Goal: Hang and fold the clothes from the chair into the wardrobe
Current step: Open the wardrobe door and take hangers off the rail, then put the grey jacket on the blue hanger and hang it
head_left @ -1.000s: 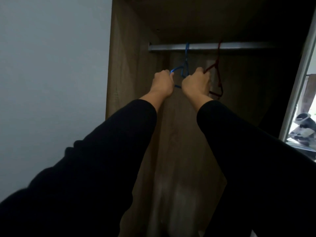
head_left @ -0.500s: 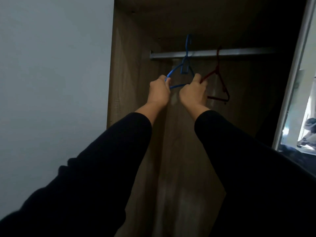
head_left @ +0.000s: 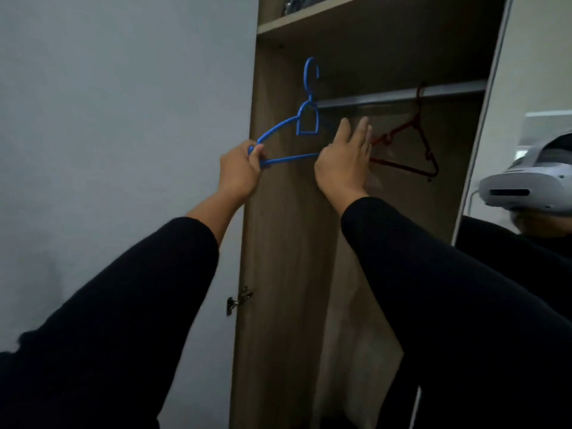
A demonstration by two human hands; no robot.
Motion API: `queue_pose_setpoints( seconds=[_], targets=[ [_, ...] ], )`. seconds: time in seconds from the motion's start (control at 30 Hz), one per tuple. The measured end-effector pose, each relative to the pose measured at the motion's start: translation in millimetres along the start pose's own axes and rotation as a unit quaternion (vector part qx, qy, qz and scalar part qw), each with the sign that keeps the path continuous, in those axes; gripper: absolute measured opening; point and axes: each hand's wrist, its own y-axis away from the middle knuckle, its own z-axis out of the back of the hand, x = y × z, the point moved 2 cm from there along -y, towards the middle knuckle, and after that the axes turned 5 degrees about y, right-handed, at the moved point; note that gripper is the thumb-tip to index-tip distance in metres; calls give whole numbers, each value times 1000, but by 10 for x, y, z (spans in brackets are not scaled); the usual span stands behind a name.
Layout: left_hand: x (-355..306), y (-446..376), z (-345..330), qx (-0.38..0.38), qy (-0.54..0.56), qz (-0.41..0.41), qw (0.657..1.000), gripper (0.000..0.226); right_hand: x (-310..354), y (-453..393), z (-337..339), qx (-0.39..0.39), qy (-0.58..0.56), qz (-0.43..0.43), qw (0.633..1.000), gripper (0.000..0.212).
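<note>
A blue plastic hanger (head_left: pixel 305 123) is off the rail, its hook in front of the wardrobe's left panel. My left hand (head_left: pixel 240 173) grips the hanger's left corner. My right hand (head_left: pixel 345 161) has straight fingers spread beside the hanger's right end and hides that end. A red hanger (head_left: pixel 416 144) still hangs on the metal rail (head_left: pixel 399 96) inside the open wooden wardrobe (head_left: pixel 288 243). No clothes or chair are in view.
A shelf (head_left: pixel 309 18) runs above the rail. A grey wall (head_left: pixel 123 119) lies to the left and a hinge (head_left: pixel 238 300) sits on the wardrobe's edge. On the right, a mirrored door (head_left: pixel 526 119) reflects a white headset.
The blue hanger has been lifted off the rail and drawn out to the left. My right hand has let go of it and opened. The view has pulled back from the wardrobe.
</note>
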Motion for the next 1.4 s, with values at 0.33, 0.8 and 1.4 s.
queue_pose_setpoints(
  seconds=[0.33, 0.8, 1.4],
  targets=[
    [-275, 923, 1573, 86, 107, 83, 987, 21, 544, 761, 368, 105, -66, 30, 992, 62],
    [-1177, 2747, 3732, 63, 55, 219, 972, 13, 1303, 2462, 1398, 239, -176, 56, 953, 34],
    [-1112, 3870, 5410, -94, -331, 411, 844, 39, 2558, 4028, 1515, 402, -295, 40, 866, 24]
  ],
)
